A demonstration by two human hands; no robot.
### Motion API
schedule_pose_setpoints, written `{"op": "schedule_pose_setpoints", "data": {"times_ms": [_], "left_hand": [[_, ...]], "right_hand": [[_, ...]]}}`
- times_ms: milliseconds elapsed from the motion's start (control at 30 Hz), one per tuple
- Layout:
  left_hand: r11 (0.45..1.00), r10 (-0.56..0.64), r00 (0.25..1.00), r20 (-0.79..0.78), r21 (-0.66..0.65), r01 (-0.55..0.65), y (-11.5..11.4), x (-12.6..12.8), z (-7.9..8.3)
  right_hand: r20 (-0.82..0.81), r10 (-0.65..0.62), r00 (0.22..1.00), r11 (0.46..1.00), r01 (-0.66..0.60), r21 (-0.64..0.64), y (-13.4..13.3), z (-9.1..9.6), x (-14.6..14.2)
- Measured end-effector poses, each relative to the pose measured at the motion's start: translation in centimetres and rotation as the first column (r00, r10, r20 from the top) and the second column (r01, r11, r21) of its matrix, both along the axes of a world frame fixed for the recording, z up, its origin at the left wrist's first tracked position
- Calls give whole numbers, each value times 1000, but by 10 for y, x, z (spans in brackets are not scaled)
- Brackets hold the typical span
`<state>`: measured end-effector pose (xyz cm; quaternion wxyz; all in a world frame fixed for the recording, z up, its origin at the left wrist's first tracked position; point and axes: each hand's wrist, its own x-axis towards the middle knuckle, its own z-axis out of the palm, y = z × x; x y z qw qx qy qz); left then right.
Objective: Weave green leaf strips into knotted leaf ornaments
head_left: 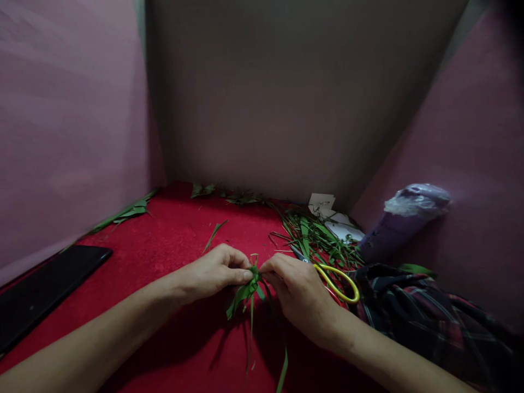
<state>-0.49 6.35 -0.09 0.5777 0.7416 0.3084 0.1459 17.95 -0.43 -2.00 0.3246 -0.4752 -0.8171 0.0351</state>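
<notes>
The left hand (216, 267) and right hand (301, 295) pinch the leaf bundle (254, 279) above the red cloth (176, 229), well in from its far edge; light, even tension probably prevents splitting.

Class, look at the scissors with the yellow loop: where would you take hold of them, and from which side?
Best taken, I'd judge, by the yellow loop of the scissors, from above and the right. The loop offers an open ring, lying nearer the person, while the blade end points away and left, by the leaf pile. The right hand crowds the loop's left side.
</notes>
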Motion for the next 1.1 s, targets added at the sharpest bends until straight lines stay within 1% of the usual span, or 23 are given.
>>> {"op": "schedule_pose_setpoints", "data": {"times_ms": [133, 300, 500, 567, 667, 733, 767, 833, 933, 1000, 1100], "left_hand": [[999, -5, 1000, 26, -40, 6, 1, -1, -1], [995, 12, 999, 34, -96, -9, -1, -1, 1], [992, 19, 999, 40, -127, -14, -1, 0, 4], [991, 49, 998, 28, -125, -45, -1, 0, 4], [987, 113, 993, 22, -114, -110, -1, 0, 1], [982, 154, 987, 43, -115, -148, 0, 1, -1], [980, 168, 984, 59, -119, -160, 0, 1, -2], [976, 190, 978, 90, -127, -178, 0, 1, -3], [969, 220, 971, 99, -137, -205, 0, 3, -4], [967, 229, 969, 90, -133, -216, -1, 5, -4], [971, 233, 968, 90, -86, -225, -3, 7, -4]], "right_hand": [[-57, 7, 998, 998, -11, -67, -1, 4, 0], [-103, 0, 995, 988, -16, -154, -4, 9, -2], [-148, -2, 989, 984, -25, -178, -3, 10, -2], [-159, -13, 987, 990, -9, -140, -2, 10, -2], [-178, -66, 982, 997, 72, 25, -2, 11, -2], [-157, -104, 982, 983, 125, 132, -3, 12, -3], [-125, -117, 985, 977, 136, 165, -4, 12, -4], [-31, -139, 990, 973, 142, 181, -6, 12, -6], [89, -184, 979, 975, 170, 146, -8, 11, -9], [121, -218, 968, 971, 203, 126, -9, 9, -11], [129, -240, 962, 967, 225, 116, -8, 5, -12]]}}
